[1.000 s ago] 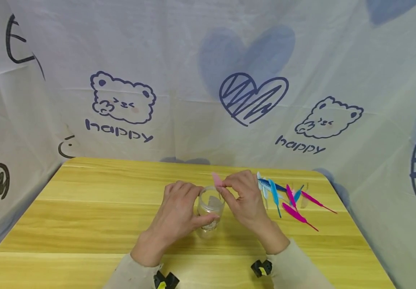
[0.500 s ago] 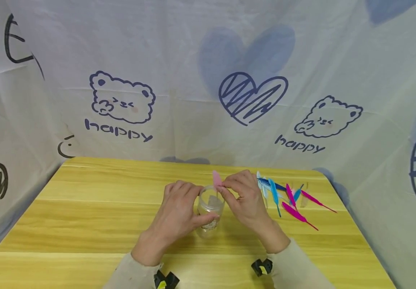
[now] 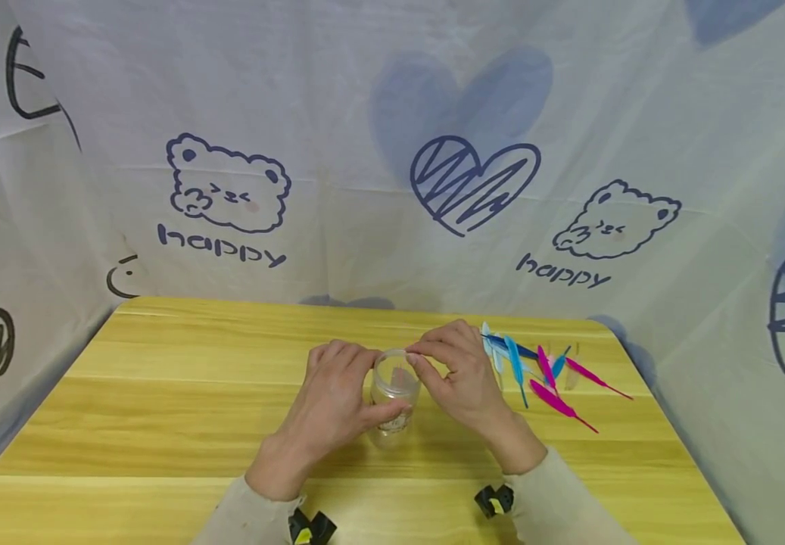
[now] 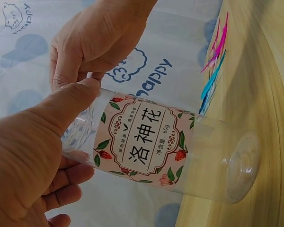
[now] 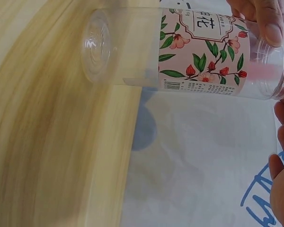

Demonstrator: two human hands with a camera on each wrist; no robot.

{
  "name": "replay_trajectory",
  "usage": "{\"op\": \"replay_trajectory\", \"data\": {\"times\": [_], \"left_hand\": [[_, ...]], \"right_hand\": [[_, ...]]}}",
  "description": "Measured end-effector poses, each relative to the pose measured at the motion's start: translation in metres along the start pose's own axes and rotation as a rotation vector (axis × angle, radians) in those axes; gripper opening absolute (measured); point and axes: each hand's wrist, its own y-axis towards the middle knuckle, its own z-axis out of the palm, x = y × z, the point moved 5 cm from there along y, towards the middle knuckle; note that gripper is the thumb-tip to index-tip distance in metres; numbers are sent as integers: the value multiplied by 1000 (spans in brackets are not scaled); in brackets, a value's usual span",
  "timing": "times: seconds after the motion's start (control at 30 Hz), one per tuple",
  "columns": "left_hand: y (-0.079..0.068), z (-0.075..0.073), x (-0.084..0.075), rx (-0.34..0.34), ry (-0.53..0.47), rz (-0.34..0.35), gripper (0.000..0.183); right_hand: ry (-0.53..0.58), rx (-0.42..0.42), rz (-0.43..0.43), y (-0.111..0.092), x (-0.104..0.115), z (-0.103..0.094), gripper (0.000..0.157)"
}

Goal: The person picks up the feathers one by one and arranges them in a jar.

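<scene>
A clear plastic jar [image 3: 394, 405] with a pink floral label [image 4: 144, 142] stands before me on the table. My left hand [image 3: 335, 397] grips it near the neck, the thumb across the near side. My right hand [image 3: 459, 375] is at the rim, thumb and index finger together on its right edge. A pink feather [image 5: 262, 72] shows blurred inside the jar's neck in the right wrist view. Whether the right fingertips still pinch its end is hidden.
Several loose feathers lie at the table's back right, among them a magenta feather [image 3: 552, 397] and a light blue feather [image 3: 515, 362]. The wood-grain table [image 3: 181, 409] ends at a white printed curtain [image 3: 351, 235].
The pink feather, which stood up above the rim between my right fingertips, has gone down into the jar. The left hand and the jar have hardly moved.
</scene>
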Motion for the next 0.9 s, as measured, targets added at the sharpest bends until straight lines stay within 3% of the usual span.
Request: {"op": "replay_trajectory", "data": {"times": [0.13, 0.23, 0.53, 0.73, 0.9], "left_hand": [[0, -1, 0, -1, 2, 4, 65], [0, -1, 0, -4, 0, 7, 65], [0, -1, -1, -1, 1, -2, 64], [0, -1, 0, 3, -4, -16, 64], [0, 0, 0, 17, -8, -29, 65]], "right_hand": [[-3, 19, 19, 0, 0, 0, 13], [-5, 13, 12, 0, 0, 1, 8], [-123, -30, -54, -1, 5, -5, 40], [-253, -31, -99, -13, 1, -21, 40], [-373, 43, -130, -36, -24, -41, 36]]}}
